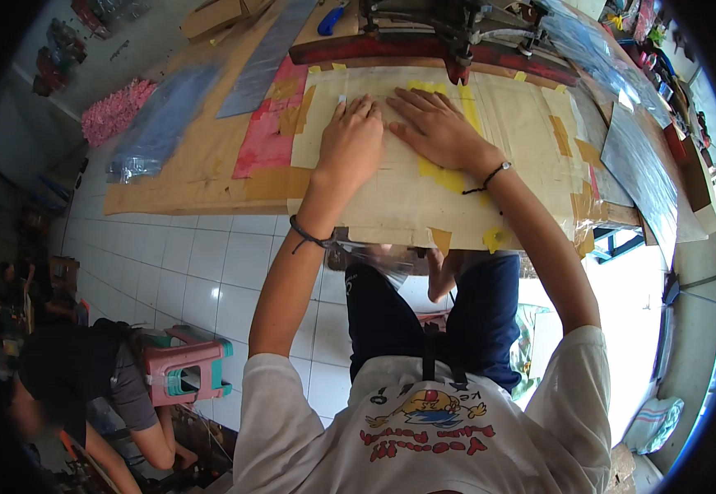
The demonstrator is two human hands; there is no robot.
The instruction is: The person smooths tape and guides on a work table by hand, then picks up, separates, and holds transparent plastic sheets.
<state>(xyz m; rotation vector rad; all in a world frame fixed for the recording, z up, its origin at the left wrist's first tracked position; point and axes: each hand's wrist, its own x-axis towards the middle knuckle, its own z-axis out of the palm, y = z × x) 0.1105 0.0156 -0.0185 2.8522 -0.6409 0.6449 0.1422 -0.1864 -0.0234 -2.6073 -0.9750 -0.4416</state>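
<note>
The taped pale sheet [510, 140] is laid on the worktable [202, 169] beside the red bar [366, 49]. The left hand [351, 144] and spread right hand [442, 134] are rested on it, close together; any pinch under the left cannot be told. By uneven pressure, it could be creased or shifted.

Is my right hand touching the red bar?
Apart. The head view shows pale sheet and yellow tape between the right hand's fingertips and the red bar.
</note>
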